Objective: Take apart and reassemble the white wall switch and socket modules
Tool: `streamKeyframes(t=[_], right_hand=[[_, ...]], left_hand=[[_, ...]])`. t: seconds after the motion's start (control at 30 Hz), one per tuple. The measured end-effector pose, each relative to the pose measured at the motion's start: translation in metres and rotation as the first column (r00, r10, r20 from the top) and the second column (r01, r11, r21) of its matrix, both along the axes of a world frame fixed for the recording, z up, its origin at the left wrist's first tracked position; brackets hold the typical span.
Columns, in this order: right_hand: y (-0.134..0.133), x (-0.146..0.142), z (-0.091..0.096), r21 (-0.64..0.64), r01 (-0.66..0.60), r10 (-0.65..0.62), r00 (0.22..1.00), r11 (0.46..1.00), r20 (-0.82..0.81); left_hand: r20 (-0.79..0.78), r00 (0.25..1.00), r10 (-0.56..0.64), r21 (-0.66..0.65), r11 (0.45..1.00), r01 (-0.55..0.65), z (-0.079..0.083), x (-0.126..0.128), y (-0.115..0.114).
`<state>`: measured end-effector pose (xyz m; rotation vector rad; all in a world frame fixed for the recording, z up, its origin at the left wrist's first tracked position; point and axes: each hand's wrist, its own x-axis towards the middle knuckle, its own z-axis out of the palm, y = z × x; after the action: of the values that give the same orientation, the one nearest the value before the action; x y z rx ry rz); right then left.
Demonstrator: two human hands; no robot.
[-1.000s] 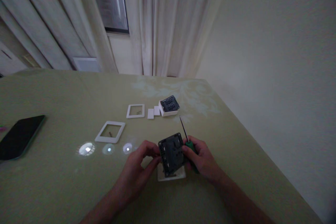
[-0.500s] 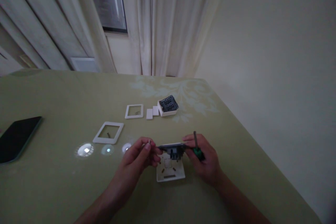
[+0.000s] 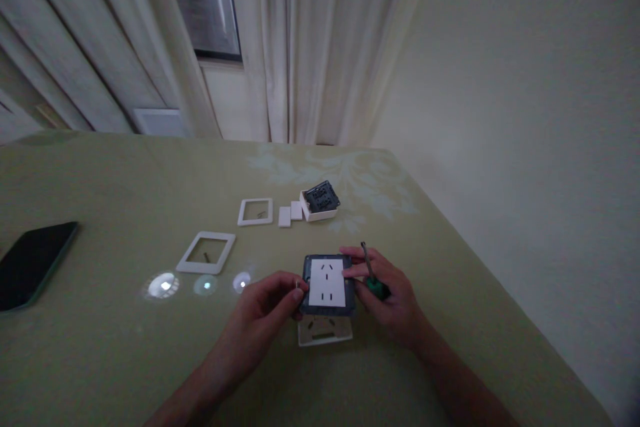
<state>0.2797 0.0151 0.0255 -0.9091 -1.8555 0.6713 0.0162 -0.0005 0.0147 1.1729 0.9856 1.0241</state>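
Nearest on the table (image 3: 125, 360), a pale base (image 3: 315, 340) sits partly hidden beneath the socket insert (image 3: 327, 283), which is held above it between both hands. Good handling here would keep the insert level and steadied by its dark rim, the screwdriver (image 3: 376, 285) clear of the white face and the small pale pin (image 3: 297, 285) pinched firmly. The insert lies just right of the left hand's (image 3: 267, 303) fingers, which touch its left edge while thumb and forefinger pinch the pin, probably a screw. The right hand (image 3: 393, 293) grasps the insert's right side, one fingertip at the white face, and also grips the screwdriver, its shaft pointing up. Farther left lies a white frame (image 3: 197, 268) around a loose screw (image 3: 207, 257); beyond it are a second frame (image 3: 242, 212), two white tiles (image 3: 285, 217) and, rightward, a white box (image 3: 320, 216) with a dark insert (image 3: 323, 196) tilted in it.
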Motion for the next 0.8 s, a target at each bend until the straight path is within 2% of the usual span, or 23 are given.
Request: streamKeyframes(t=[0.1, 0.17, 0.23, 0.33, 0.6, 0.7, 0.8], right_hand=[[0.0003, 0.0004, 0.0005, -0.191, -0.014, 0.006, 0.999, 0.981, -0.042], [0.0010, 0.0018, -0.0003, -0.361, -0.046, 0.015, 0.996, 0.931, -0.087], [0.0020, 0.0039, -0.0012, -0.459, -0.080, 0.021, 0.991, 0.885, -0.132], [0.0033, 0.0065, -0.0008, -0.438, -0.106, 0.060, 0.991, 0.893, -0.117], [-0.0009, 0.0031, 0.0063, -0.308, -0.074, 0.121, 0.983, 0.949, 0.137], [-0.0011, 0.0035, 0.0064, -0.284, -0.084, 0.134, 0.978, 0.955, 0.159], [-0.0003, 0.0051, 0.0062, -0.274, -0.118, 0.166, 0.973, 0.954, 0.161]], left_hand=[[-0.023, 1.000, 0.001, 0.024, 1.000, 0.000, -0.0036, -0.0001, -0.0011], [-0.039, 0.999, 0.005, 0.012, 1.000, -0.005, -0.0043, 0.0005, -0.0021], [-0.052, 0.999, 0.006, -0.007, 1.000, -0.006, -0.0039, 0.0014, -0.0028], [-0.062, 0.998, 0.012, -0.033, 0.999, -0.014, -0.0029, 0.0021, -0.0027], [-0.059, 0.998, 0.011, -0.073, 0.997, -0.016, 0.0029, 0.0028, -0.0023], [-0.056, 0.998, 0.002, -0.064, 0.998, -0.006, 0.0042, 0.0008, -0.0023], [-0.130, 0.991, 0.030, -0.023, 0.999, -0.033, 0.0036, -0.0053, 0.0004]])
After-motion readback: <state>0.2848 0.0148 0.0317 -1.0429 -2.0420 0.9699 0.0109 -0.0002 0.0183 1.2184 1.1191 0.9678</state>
